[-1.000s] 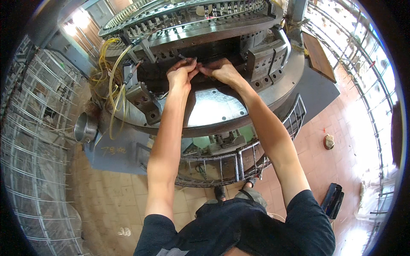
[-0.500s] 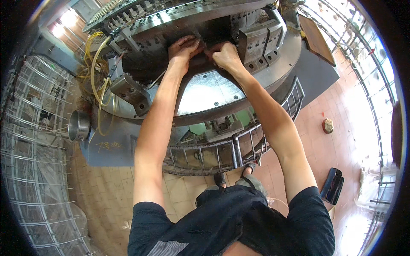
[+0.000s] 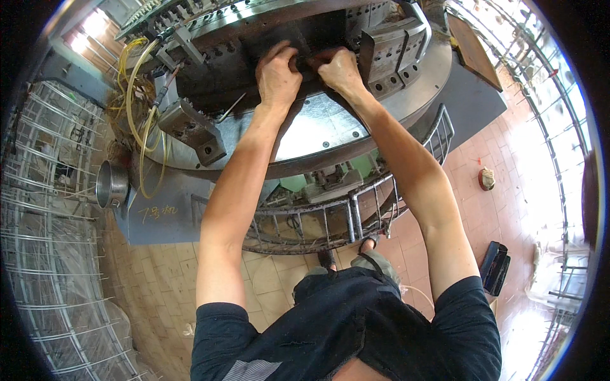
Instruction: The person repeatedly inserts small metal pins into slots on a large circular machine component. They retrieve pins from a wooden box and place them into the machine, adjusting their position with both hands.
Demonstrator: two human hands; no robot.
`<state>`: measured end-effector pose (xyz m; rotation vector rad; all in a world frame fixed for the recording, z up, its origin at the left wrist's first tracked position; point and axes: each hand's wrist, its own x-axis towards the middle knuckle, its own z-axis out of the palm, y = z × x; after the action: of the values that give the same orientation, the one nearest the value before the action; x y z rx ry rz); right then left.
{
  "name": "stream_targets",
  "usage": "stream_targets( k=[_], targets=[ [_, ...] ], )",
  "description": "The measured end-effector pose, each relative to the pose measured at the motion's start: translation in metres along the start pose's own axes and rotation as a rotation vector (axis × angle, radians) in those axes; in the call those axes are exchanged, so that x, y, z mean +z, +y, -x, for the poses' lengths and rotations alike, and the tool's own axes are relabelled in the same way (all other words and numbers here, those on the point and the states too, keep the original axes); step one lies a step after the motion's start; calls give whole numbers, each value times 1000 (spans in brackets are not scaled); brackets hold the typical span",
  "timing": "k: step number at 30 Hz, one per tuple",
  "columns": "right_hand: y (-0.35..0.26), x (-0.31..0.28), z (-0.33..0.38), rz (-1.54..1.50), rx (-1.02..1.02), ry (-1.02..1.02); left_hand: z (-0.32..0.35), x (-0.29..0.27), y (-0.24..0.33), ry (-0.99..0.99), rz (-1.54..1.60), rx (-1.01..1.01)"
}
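Both arms reach forward into the dark opening of a large round steel machine, above its shiny curved plate (image 3: 304, 130). My left hand (image 3: 278, 77) has its fingers curled at the dark recess (image 3: 273, 38); what they grip, if anything, is hidden. Close beside it, my right hand (image 3: 341, 71) is closed in a pinch, its fingertips in shadow. I cannot make out anything between them. A thin bent metal rod (image 3: 232, 106) lies left of my left wrist. To the right of my right hand stands a thick steel block with bolt holes (image 3: 384, 60).
Another steel block (image 3: 192, 132) and yellowish hoses (image 3: 135, 95) are at the left. A metal pot (image 3: 113, 184) sits by the grey panel (image 3: 171, 219). A curved railing (image 3: 298, 228) runs below the plate. An open dark case (image 3: 494, 268) lies on the tiled floor.
My left hand has turned and shifted slightly right, showing more of its back and uncovering the thin rod. My right hand has risen a little. The view has shifted slightly.
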<state>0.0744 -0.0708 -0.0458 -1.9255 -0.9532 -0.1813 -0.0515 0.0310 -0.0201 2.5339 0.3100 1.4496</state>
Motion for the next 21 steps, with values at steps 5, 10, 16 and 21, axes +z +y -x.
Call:
stream_targets(
  k=[5, 10, 16, 21],
  targets=[
    [-3, -1, 2, -102, -42, 57, -1, 1, 0, 3, -32, 59],
    [-11, -7, 5, -98, -37, 59, -1, 3, 0, -1, -48, 97],
    [-10, -8, 4, 16, -5, -7, -1, 2, 1, -17, -66, 121],
    [-4, -4, 2, -27, 31, -37, -1, 3, 1, -56, -78, 123]
  ],
)
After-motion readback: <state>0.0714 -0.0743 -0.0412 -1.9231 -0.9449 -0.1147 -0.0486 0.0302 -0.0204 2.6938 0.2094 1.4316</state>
